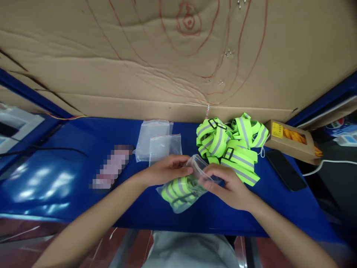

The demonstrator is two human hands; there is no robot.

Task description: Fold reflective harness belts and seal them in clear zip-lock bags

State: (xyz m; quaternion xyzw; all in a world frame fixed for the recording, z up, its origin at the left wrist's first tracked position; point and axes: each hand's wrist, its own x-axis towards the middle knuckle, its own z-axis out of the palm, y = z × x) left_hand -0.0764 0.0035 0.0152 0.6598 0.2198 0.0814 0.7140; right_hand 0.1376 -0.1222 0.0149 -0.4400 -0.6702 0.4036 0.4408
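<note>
Both hands, left hand point(167, 169) and right hand point(225, 182), pinch the mouth of a clear bag point(184, 188) holding neon straps.

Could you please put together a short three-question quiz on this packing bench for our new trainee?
1. True or false: both hands grip the mouth of the filled bag.
2. What lies right of the loose pile of reflective bands: A) scissors, B) a dark phone, C) a cup?
3. How many empty bags lie beyond the hands?

Key:
1. True: the left hand and right hand pinch its open top.
2. B.
3. Two, overlapping, on the blue table.
</note>
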